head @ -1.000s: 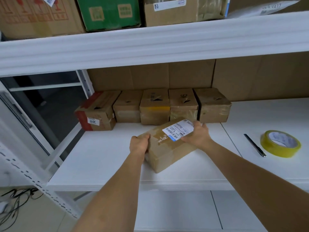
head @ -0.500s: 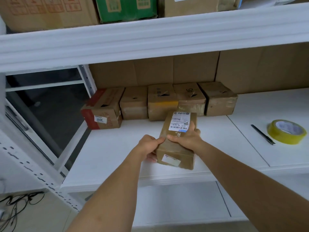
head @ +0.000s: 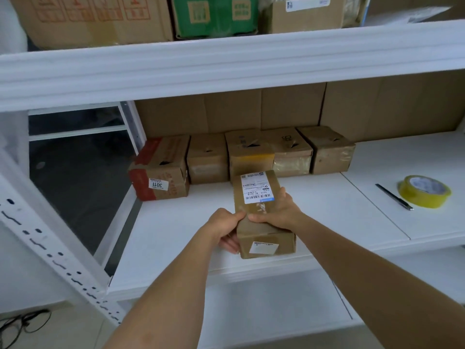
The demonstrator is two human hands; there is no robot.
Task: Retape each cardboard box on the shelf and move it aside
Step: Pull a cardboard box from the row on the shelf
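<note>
Since the earlier frame, the long brown cardboard box with a white shipping label (head: 261, 212) has turned end-on toward the front edge of the white shelf (head: 176, 235). Left hand (head: 226, 229) wraps its near left corner; right hand (head: 279, 212) presses its top and right side. Both grips are closed on it. Five taped brown boxes (head: 251, 154) line the back; a yellow tape roll (head: 424, 191) and a dark pen (head: 393, 196) lie to the right.

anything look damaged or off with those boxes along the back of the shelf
Yes. The five brown cardboard boxes in the back row each show a small dark tear or puncture in the top, where the seal looks broken. The leftmost, red-edged box sits slightly askew from the others. The box in both hands looks intact.
</note>
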